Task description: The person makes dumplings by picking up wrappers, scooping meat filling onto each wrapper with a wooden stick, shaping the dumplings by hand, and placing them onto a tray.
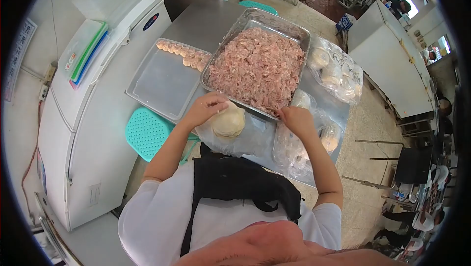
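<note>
A stack of round, pale dough wrappers (229,120) lies on clear plastic in front of me. My left hand (207,110) is at its upper left edge, thumb and fingers closed on a wrapper edge. Beyond the stack, a deep metal tray (256,14) holds a heap of pink minced meat (262,67). At the tray's near right corner is my right hand (297,119), its fingers closed against the meat; whatever they hold is hidden. Left of the tray, a translucent plastic tray (162,85) carries rows of small filled dumplings (184,53) along its far side.
Plastic bags of wrappers (336,72) lie right of the meat, with another bag (294,146) nearer me. A white chest freezer (105,114) stands left, lids (88,52) on top. A turquoise stool (146,133) sits beside the metal table. Other people are at the far right.
</note>
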`<state>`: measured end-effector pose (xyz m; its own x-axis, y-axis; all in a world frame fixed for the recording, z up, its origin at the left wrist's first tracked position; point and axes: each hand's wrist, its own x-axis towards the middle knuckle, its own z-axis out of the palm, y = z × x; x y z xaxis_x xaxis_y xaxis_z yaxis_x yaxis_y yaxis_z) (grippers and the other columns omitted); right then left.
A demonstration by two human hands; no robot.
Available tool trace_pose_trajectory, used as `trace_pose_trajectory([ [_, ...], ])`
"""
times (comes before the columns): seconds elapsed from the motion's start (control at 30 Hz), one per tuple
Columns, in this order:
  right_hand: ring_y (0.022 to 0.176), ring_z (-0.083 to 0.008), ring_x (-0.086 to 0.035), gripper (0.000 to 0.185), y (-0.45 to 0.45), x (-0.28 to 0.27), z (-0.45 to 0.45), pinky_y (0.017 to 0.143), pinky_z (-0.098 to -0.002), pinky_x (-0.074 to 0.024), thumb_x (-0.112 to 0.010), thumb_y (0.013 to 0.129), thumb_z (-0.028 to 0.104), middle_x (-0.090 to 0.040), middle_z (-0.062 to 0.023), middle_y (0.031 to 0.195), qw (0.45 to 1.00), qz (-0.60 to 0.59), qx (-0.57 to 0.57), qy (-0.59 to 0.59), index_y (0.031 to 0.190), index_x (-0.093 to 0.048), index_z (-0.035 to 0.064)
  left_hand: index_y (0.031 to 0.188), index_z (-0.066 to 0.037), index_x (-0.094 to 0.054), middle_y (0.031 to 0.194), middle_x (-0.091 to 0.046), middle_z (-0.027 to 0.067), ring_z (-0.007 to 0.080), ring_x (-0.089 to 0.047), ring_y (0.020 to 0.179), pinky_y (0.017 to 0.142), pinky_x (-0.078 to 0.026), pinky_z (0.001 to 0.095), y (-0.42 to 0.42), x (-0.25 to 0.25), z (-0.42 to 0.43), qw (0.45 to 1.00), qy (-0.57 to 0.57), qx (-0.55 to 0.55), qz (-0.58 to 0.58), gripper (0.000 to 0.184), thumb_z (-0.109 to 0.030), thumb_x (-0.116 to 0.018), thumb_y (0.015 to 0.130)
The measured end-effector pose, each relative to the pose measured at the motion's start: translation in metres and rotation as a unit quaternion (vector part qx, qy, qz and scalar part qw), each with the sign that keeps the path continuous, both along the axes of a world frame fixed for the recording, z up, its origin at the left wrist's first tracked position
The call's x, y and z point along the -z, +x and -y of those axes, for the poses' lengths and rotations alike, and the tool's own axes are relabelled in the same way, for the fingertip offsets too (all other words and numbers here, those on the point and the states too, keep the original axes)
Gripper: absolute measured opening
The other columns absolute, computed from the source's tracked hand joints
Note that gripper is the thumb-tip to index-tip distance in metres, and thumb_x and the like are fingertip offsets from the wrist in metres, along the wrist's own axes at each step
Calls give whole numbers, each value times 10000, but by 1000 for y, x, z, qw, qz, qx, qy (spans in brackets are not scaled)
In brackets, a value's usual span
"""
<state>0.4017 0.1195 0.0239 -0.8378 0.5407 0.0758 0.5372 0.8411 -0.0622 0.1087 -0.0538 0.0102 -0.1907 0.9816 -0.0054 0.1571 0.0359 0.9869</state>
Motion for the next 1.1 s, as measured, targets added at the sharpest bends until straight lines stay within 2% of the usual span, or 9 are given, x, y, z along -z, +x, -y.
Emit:
trace_pose_trajectory([
  [0.13,673,-281,-668,310,5,-34,-6,596,-441,-522,-573,919,348,-654,-101,685,999,-3,-7,42,752,-645,97,928,-39,-702,940,-637,53,211,-609,948,836,-479,329,-6,-3,-3,998,46,-17,-44,166,-198,-676,888],
  [0.2,665,-278,-672,292,5,-43,2,590,-435,-522,-564,917,312,-653,-106,684,995,74,37,53,732,-638,98,948,-53,-709,1024,-647,66,234,-600,958,842,-475,350,-5,7,-7,921,206,75,-323,139,-158,-686,860],
  [0.23,665,-278,-672,292,3,-38,9,590,-435,-522,-564,917,312,-653,-106,684,995,77,37,54,732,-638,98,948,-53,-709,1024,-647,66,234,-600,958,842,-475,350,-3,7,-6,922,207,74,-320,139,-158,-686,860],
  [0.33,636,-302,-668,311,-12,-25,33,569,-439,-515,-510,950,290,-653,-107,682,992,96,71,41,743,-639,98,947,-69,-713,1004,-652,74,287,-592,937,821,-477,389,-1,5,-5,917,197,176,-300,151,-163,-700,829],
  [0.47,643,-323,-662,328,-35,-18,39,567,-443,-511,-504,962,323,-649,-111,676,992,57,112,-31,764,-638,98,891,-44,-677,936,-647,30,173,-605,874,782,-472,311,-13,5,-9,988,46,92,-117,131,-174,-662,896],
  [0.63,649,-326,-646,323,-106,-23,37,576,-448,-509,-531,955,368,-632,-105,695,994,-80,65,47,804,-658,111,1021,-20,-621,938,-653,-3,83,-598,844,736,-492,278,-20,52,-17,954,-15,-50,297,189,-195,-630,949],
  [0.87,670,-263,-668,144,-206,-29,7,567,-405,-524,-621,823,203,-648,-98,720,979,-49,-20,197,739,-668,96,1091,-38,-561,1009,-641,33,89,-603,931,807,-496,267,-18,40,-2,975,-5,62,214,179,-162,-601,968],
  [0.97,705,-264,-686,109,-208,-33,29,584,-408,-537,-621,764,173,-667,-122,739,990,58,-10,130,737,-667,78,1078,-39,-561,942,-617,3,76,-576,866,772,-479,256,-22,43,0,978,18,70,198,170,-168,-596,972],
  [1.1,747,-298,-692,233,-187,-17,38,616,-438,-532,-580,876,246,-679,-170,770,997,72,21,14,769,-676,62,1057,-32,-567,935,-642,23,82,-584,860,764,-488,280,-28,34,2,987,18,70,142,193,-198,-597,964],
])
